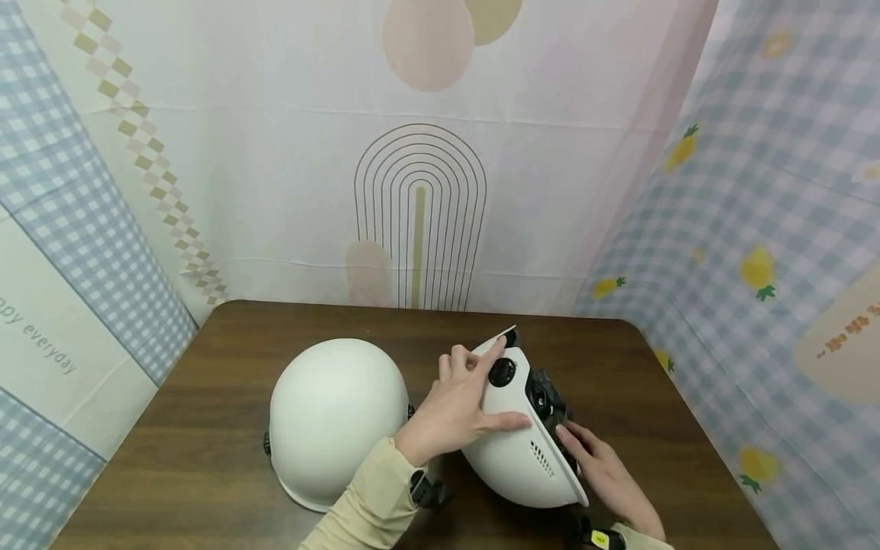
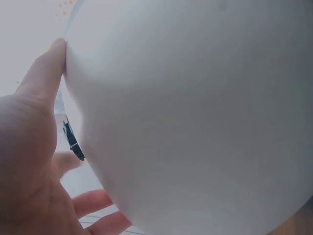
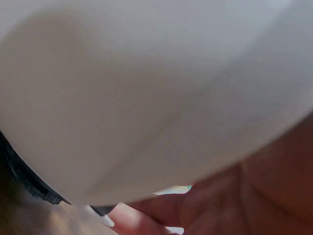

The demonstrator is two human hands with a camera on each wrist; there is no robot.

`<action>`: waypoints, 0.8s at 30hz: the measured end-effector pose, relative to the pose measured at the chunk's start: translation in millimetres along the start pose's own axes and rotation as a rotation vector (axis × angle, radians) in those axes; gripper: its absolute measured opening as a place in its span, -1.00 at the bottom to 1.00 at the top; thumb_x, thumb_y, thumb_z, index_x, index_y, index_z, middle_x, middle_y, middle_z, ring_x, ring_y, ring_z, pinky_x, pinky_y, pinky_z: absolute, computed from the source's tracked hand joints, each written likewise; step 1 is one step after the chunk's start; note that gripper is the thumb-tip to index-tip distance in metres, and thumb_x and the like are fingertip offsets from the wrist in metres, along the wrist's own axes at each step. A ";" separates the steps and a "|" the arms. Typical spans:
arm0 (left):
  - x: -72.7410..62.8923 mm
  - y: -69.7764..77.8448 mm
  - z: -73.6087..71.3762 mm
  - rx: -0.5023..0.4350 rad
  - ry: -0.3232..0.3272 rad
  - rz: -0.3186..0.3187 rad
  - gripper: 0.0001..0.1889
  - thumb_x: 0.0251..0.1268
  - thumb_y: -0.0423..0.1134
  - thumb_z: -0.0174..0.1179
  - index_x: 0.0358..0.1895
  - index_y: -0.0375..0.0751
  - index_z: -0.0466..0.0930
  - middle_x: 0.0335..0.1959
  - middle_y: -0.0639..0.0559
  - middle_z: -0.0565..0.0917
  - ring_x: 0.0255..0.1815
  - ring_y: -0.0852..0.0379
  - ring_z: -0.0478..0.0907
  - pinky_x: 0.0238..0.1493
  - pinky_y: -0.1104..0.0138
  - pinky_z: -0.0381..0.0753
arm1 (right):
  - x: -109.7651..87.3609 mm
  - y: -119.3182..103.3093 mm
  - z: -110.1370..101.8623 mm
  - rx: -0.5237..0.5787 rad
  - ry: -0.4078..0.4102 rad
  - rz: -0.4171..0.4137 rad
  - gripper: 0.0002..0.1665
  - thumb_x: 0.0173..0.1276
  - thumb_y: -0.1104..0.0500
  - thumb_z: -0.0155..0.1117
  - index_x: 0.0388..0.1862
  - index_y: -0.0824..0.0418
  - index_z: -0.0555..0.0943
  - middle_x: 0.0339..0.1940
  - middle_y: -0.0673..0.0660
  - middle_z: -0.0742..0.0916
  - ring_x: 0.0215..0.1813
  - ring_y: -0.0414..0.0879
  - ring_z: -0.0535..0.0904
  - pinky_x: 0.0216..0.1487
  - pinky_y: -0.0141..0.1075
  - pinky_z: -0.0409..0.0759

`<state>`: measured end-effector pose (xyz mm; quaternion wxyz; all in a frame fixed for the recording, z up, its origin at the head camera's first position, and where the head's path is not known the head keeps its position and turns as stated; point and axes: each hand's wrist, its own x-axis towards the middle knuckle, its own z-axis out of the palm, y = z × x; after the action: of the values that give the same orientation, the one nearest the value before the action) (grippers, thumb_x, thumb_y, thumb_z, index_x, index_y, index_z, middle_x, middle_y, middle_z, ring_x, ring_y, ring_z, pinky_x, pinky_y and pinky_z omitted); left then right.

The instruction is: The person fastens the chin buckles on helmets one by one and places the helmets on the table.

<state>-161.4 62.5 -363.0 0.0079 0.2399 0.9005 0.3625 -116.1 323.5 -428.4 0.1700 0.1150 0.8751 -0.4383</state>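
A white helmet point(image 1: 505, 470) lies tilted on the table, its open side with black inner padding point(image 1: 548, 399) facing right. My left hand point(image 1: 455, 409) grips its shell, thumb toward the rim and index finger stretched past a round black knob point(image 1: 503, 372). In the left wrist view, the thumb and fingers of my left hand point(image 2: 32, 142) spread along the pale shell. My right hand point(image 1: 610, 473) holds the helmet's rim from the right, thumb at the padding. Some fingers of that hand are hidden behind the shell. The right wrist view is mostly filled by white shell.
A second white helmet point(image 1: 337, 420) stands dome up to the left, close to my left forearm, with black fittings at its sides. Both rest on a dark brown wooden table point(image 1: 172, 458). Patterned cloth point(image 1: 289, 191) hangs behind the table and on both sides.
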 end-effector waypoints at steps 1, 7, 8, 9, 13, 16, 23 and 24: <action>-0.4 -0.3 -0.6 0.004 -0.004 -0.001 0.13 -0.13 0.54 0.20 0.56 0.33 -0.10 0.15 -0.04 0.24 0.05 0.03 0.17 -0.13 0.20 0.40 | -0.2 -0.3 0.2 -0.009 0.006 0.000 0.09 0.39 -0.47 -0.16 0.47 0.42 0.17 0.39 0.52 0.33 0.30 0.37 0.37 0.08 0.11 0.48; -2.3 -2.2 -5.8 -0.021 -0.018 -0.023 0.11 -0.20 0.56 0.24 0.52 0.30 0.08 0.14 -0.04 0.24 0.05 0.04 0.18 -0.16 0.22 0.42 | -0.7 -0.4 1.0 -0.029 0.052 -0.025 0.05 0.41 -0.45 -0.15 0.46 0.42 0.20 0.36 0.50 0.37 0.21 0.28 0.49 0.07 0.06 0.51; -2.6 -2.7 -6.7 -0.026 -0.017 -0.025 0.11 -0.22 0.56 0.25 0.52 0.28 0.10 0.13 -0.05 0.25 0.05 0.03 0.19 -0.16 0.21 0.43 | -0.8 -0.4 1.1 -0.028 0.057 -0.025 0.05 0.41 -0.45 -0.15 0.46 0.41 0.20 0.36 0.51 0.37 0.21 0.28 0.50 0.07 0.06 0.52; -2.8 -3.1 -7.8 -0.029 -0.015 -0.027 0.11 -0.23 0.55 0.27 0.51 0.27 0.12 0.13 -0.06 0.25 0.05 0.03 0.19 -0.16 0.21 0.44 | -1.0 -0.5 1.1 -0.028 0.062 -0.026 0.05 0.41 -0.45 -0.15 0.46 0.41 0.19 0.36 0.51 0.37 0.21 0.28 0.49 0.07 0.05 0.52; -3.7 -5.7 -12.2 -0.035 -0.010 -0.029 0.09 -0.27 0.51 0.34 0.46 0.21 0.21 0.07 -0.04 0.25 0.02 0.03 0.20 -0.16 0.20 0.46 | -2.2 -1.3 1.6 -0.010 0.088 -0.027 0.06 0.42 -0.44 -0.14 0.47 0.41 0.17 0.36 0.51 0.37 0.23 0.29 0.47 0.08 0.04 0.52; -4.7 -7.9 -15.6 -0.049 -0.014 -0.036 0.07 -0.28 0.47 0.39 0.42 0.19 0.23 0.02 -0.01 0.24 -0.01 0.04 0.21 -0.16 0.22 0.46 | -2.8 -3.0 1.7 0.005 0.104 -0.032 0.07 0.41 -0.44 -0.14 0.47 0.43 0.15 0.36 0.53 0.36 0.25 0.31 0.46 0.10 0.04 0.51; -7.8 -14.5 -21.7 -0.083 -0.033 -0.054 0.07 -0.33 0.45 0.43 0.37 0.18 0.21 -0.03 0.02 0.21 -0.01 0.04 0.19 -0.13 0.24 0.47 | -2.9 -6.0 0.1 0.027 0.120 -0.029 0.07 0.41 -0.44 -0.14 0.49 0.41 0.12 0.37 0.51 0.35 0.25 0.30 0.45 0.11 0.01 0.52; -8.2 -15.4 -22.7 -0.090 -0.035 -0.058 0.07 -0.34 0.45 0.43 0.37 0.19 0.21 -0.03 0.02 0.21 0.00 0.03 0.19 -0.13 0.23 0.47 | -2.4 -6.2 -0.2 0.031 0.117 -0.026 0.08 0.40 -0.45 -0.14 0.49 0.41 0.12 0.37 0.51 0.35 0.26 0.30 0.45 0.11 0.01 0.52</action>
<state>-165.0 34.7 -357.7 0.0449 0.2194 0.8897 0.3979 -116.2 319.9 -422.9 0.1109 0.1317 0.8781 -0.4464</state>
